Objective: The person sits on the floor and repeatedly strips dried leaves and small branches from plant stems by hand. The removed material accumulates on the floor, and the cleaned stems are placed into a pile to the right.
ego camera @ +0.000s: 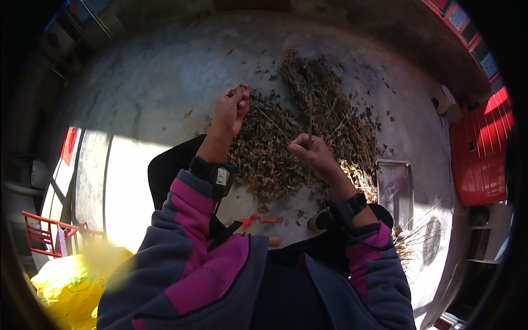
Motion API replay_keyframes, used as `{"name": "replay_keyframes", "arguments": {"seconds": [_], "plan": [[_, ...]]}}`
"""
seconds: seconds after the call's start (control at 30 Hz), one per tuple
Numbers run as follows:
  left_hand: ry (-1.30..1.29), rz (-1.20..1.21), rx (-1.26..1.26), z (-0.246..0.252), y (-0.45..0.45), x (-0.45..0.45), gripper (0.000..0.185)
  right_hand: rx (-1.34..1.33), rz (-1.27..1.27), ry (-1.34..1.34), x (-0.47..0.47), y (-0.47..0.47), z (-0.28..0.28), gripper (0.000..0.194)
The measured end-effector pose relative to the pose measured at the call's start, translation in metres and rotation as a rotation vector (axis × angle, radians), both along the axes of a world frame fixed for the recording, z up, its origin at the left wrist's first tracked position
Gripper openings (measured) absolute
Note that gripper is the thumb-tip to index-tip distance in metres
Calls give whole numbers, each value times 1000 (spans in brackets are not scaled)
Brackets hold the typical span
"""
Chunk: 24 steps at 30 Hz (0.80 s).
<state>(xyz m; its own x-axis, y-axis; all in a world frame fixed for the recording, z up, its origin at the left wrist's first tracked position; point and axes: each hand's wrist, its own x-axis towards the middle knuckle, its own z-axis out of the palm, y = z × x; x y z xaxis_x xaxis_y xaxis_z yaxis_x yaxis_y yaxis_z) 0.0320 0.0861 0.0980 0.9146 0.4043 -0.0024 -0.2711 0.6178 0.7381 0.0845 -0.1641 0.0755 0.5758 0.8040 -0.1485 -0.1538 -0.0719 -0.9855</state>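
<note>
My left hand (235,105) is raised over the left edge of a heap of dried leaves (268,152), its fingers closed on one end of a thin dry plant stem (270,120). The stem slants down to my right hand (309,150), whose thumb and forefinger pinch its lower end. An upright brown stick or stalk (310,111) passes by my right hand; whether the hand holds it too, I cannot tell. A bundle of dried leafy plants (330,95) lies on the floor beyond the right hand, beside the leaf heap.
A metal tray (408,194) lies on the right, with bare stalks (406,247) below it. An orange-red object (258,220) lies near my legs. A red basket or tub (480,156) stands far right, a yellow plastic bag (74,280) and a red metal frame (53,231) lower left.
</note>
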Motion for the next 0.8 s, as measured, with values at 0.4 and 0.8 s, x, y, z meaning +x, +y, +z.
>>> {"name": "replay_keyframes", "arguments": {"seconds": [0.4, 0.8], "plan": [[-45, 165, -221, -18, 39, 0, 22, 48, 41, 101, 9, -10, 2, 11], [684, -68, 865, -50, 2, -5, 64, 214, -346, 202, 32, -40, -8, 11]]}}
